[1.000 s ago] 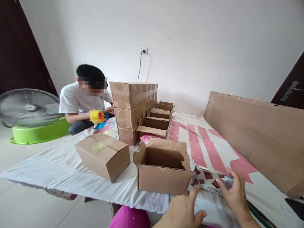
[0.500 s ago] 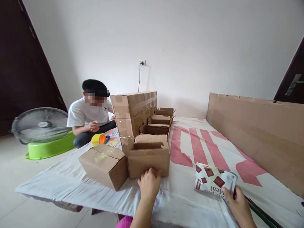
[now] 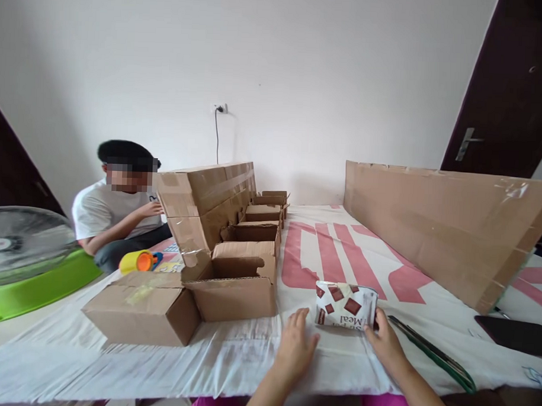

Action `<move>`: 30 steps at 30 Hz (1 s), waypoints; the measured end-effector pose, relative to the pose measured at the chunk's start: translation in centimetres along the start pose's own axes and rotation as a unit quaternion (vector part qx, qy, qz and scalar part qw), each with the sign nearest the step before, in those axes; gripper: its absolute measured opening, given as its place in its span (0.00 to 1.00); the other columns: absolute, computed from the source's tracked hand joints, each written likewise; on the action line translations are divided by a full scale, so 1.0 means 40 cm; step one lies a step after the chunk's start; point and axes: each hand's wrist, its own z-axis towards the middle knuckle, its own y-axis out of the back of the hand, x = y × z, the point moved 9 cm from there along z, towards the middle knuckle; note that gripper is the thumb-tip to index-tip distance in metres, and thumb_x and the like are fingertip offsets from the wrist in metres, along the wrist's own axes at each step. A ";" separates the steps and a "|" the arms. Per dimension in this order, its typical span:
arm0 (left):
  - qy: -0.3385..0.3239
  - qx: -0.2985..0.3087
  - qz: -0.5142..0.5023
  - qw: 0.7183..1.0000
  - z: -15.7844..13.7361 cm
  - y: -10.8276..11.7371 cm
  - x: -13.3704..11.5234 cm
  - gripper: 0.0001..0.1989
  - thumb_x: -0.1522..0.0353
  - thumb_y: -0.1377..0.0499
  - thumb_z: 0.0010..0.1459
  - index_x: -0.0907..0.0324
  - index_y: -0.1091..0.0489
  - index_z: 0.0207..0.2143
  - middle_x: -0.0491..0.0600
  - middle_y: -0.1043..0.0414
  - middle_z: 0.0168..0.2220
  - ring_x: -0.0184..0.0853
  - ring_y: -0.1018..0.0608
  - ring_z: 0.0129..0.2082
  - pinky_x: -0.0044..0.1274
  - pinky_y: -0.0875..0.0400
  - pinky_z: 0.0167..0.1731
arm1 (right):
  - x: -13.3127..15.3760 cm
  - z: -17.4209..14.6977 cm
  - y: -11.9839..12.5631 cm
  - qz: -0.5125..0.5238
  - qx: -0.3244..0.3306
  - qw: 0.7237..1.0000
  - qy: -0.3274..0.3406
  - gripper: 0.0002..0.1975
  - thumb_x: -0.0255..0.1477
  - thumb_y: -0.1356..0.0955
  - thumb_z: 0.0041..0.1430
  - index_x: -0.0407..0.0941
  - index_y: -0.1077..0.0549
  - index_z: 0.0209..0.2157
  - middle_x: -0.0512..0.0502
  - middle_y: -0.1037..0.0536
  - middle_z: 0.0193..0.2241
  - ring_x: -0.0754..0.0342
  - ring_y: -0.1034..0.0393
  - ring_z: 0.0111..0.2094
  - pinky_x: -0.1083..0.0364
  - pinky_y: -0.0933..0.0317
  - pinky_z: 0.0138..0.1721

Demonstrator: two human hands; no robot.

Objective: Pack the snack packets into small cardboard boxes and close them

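My right hand (image 3: 385, 342) pinches the right edge of a white pouch (image 3: 342, 307) printed with brown chocolate squares and upside-down lettering ending in "Meal". The pouch stands low on the cloth with its printed side towards me. My left hand (image 3: 298, 345) is just left of the pouch, fingers spread and apart from it, holding nothing. Beyond it, to the left, is the nearest open cardboard box (image 3: 232, 297) in a row of open-topped boxes. A closed cardboard box (image 3: 145, 311) with tape on top sits at that box's left side.
Taped boxes (image 3: 209, 195) form a wall behind the open row. A long cardboard panel (image 3: 430, 226) stands at the right. A dark green-edged long item (image 3: 434, 354) and a black flat object (image 3: 513, 334) lie right. A person (image 3: 119, 209) crouches left, near a fan (image 3: 25, 245) and yellow toy (image 3: 135, 261).
My left hand has left the open box's front and moved right towards the pouch. The view has turned right. The person at the left has raised a hand to the box wall.
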 end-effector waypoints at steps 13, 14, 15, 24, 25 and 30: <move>-0.039 -0.153 -0.195 0.968 0.384 0.235 -0.215 0.28 0.77 0.45 0.56 0.63 0.42 0.60 0.61 0.34 0.58 0.41 0.31 0.59 0.30 0.40 0.58 | 0.295 0.465 -0.089 0.068 -0.007 0.997 0.030 0.18 0.33 0.33 0.61 0.43 0.32 0.51 0.42 0.26 0.48 0.48 0.30 0.48 0.44 0.35 0.49; -0.026 -0.160 -0.192 0.968 0.396 0.248 -0.219 0.27 0.77 0.44 0.56 0.64 0.41 0.58 0.62 0.32 0.57 0.42 0.30 0.58 0.30 0.39 0.57 | 0.311 0.486 -0.099 0.069 -0.005 0.997 0.023 0.17 0.34 0.33 0.62 0.43 0.31 0.50 0.43 0.26 0.47 0.49 0.29 0.46 0.44 0.35 0.49; -0.014 -0.168 -0.191 0.967 0.397 0.256 -0.220 0.27 0.76 0.42 0.55 0.64 0.41 0.58 0.62 0.32 0.57 0.42 0.30 0.58 0.30 0.38 0.56 | 0.321 0.492 -0.108 0.073 -0.003 0.997 0.017 0.16 0.35 0.32 0.62 0.42 0.30 0.49 0.43 0.26 0.46 0.49 0.29 0.45 0.44 0.34 0.48; 0.052 -0.184 -0.217 0.957 0.050 0.136 -0.026 0.30 0.75 0.36 0.43 0.60 0.36 0.51 0.56 0.25 0.49 0.42 0.23 0.50 0.26 0.29 0.49 | 0.217 0.097 -0.181 0.154 0.100 0.982 0.045 0.16 0.29 0.33 0.47 0.45 0.30 0.41 0.42 0.20 0.38 0.44 0.23 0.41 0.45 0.29 0.43; 0.043 -0.170 -0.256 0.951 0.005 0.117 0.014 0.30 0.74 0.37 0.42 0.59 0.37 0.51 0.55 0.25 0.49 0.42 0.22 0.49 0.26 0.28 0.48 | 0.202 0.044 -0.196 0.158 0.113 0.980 0.049 0.18 0.29 0.33 0.45 0.45 0.29 0.41 0.41 0.20 0.39 0.42 0.23 0.41 0.45 0.30 0.44; 0.090 -0.212 -0.314 0.921 -0.168 0.153 0.286 0.30 0.65 0.36 0.40 0.56 0.38 0.48 0.52 0.24 0.45 0.44 0.20 0.43 0.28 0.24 0.44 | 0.224 -0.132 -0.343 0.189 0.253 0.945 0.082 0.22 0.30 0.33 0.47 0.48 0.29 0.47 0.43 0.20 0.43 0.44 0.25 0.45 0.48 0.30 0.45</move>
